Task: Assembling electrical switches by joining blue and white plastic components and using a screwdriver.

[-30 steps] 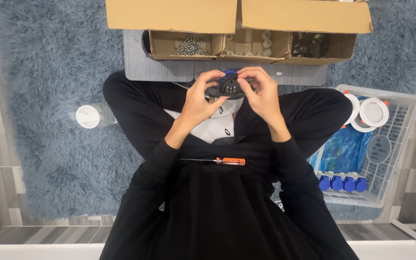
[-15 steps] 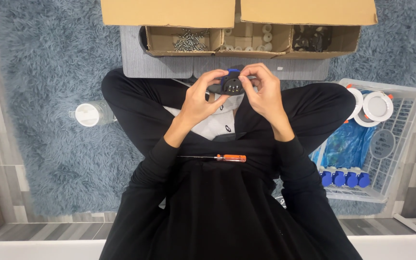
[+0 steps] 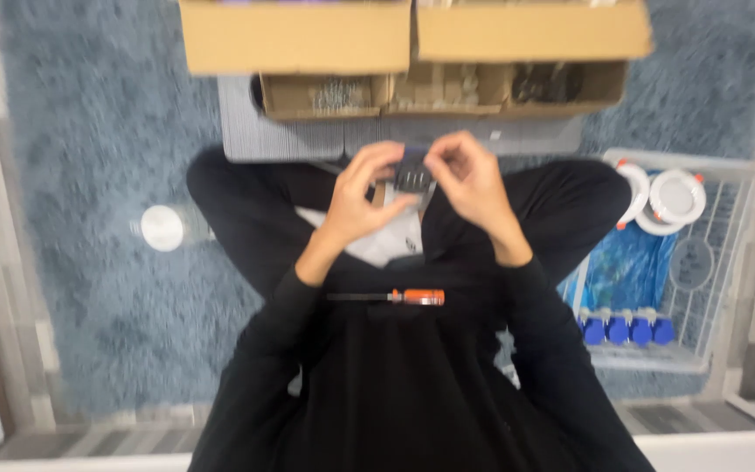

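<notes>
I sit cross-legged in black clothes on a blue shaggy rug. My left hand [image 3: 362, 194] and my right hand [image 3: 467, 179] hold one small dark part [image 3: 412, 173] between them, above my lap; the picture is blurred, so its shape is unclear. A screwdriver with an orange handle [image 3: 399, 297] lies across my lap, below the hands. A white piece of paper or cloth [image 3: 384, 242] rests on my legs under the hands.
An open cardboard box [image 3: 412, 39] with compartments of small parts stands ahead on a grey mat [image 3: 290, 138]. A white wire basket [image 3: 727, 262] at the right holds blue bags, blue caps and white round parts. A white disc [image 3: 162, 227] lies on the rug at the left.
The view has shifted and blurred. Both hands still hold the dark part, and they have drawn slightly closer to me, with the part turned between the fingers.
</notes>
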